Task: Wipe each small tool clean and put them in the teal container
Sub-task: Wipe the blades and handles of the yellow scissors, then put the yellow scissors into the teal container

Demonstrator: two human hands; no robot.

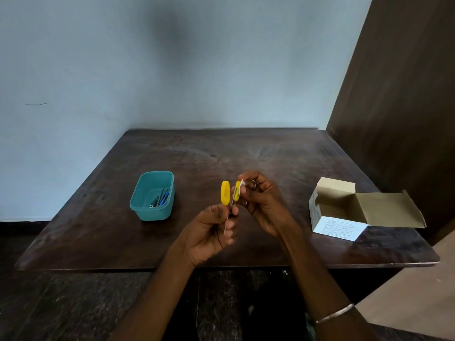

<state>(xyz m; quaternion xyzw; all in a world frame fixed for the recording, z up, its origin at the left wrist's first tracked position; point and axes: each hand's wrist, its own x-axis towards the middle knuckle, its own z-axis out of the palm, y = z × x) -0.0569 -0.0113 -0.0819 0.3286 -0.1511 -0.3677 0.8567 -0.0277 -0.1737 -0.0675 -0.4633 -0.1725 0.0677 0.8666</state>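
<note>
Small scissors with yellow handles [225, 193] are held upright over the dark wooden table [187, 158], handles up. My left hand [211, 232] grips them by the blades, whose tips poke out below the fingers. My right hand [261, 203] pinches a small white wipe [241, 183] against the right handle loop. The teal container [152, 196] stands on the table to the left of my hands. Several small tools [160, 197] lie inside it, one with a blue handle.
An open cardboard box [344, 207] with its flap folded out sits on the table's right side, a printed white sheet at its front. A dark wooden panel rises at the right. A pale blue wall stands behind the table.
</note>
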